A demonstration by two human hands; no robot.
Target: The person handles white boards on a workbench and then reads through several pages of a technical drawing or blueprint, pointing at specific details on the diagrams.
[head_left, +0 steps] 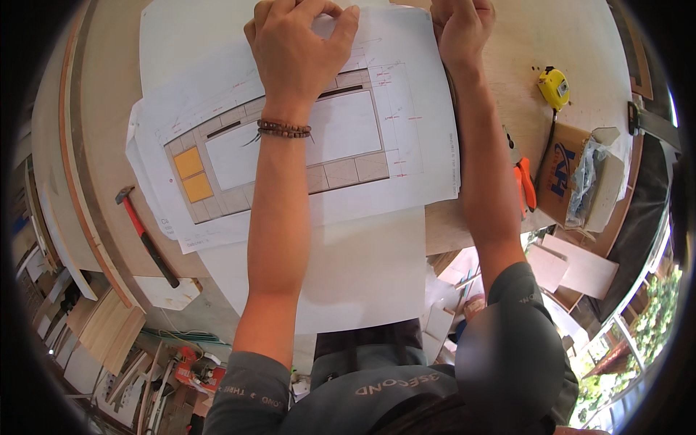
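Observation:
Large printed drawing sheets [341, 206] lie stacked on the workbench, the top one showing a framed layout with two yellow panels. My left hand [297, 54] is over the upper part of the drawing, fingers curled under and thumb bent in toward them. What those fingers hold, if anything, is hidden. Beyond the sheets' upper right corner, my right hand [462, 32] is closed, partly cut off by the top of the view. I cannot see what is in it. Beneath the drawings, a larger blank white sheet [362, 275] hangs past the bench's near edge.
A hammer [148, 235] with a red and black handle lies left of the sheets. At right are a yellow tape measure [554, 88], orange-handled pliers [523, 185] and an open cardboard box [565, 170] with plastic bags. Wood offcuts [573, 264] lie below the bench.

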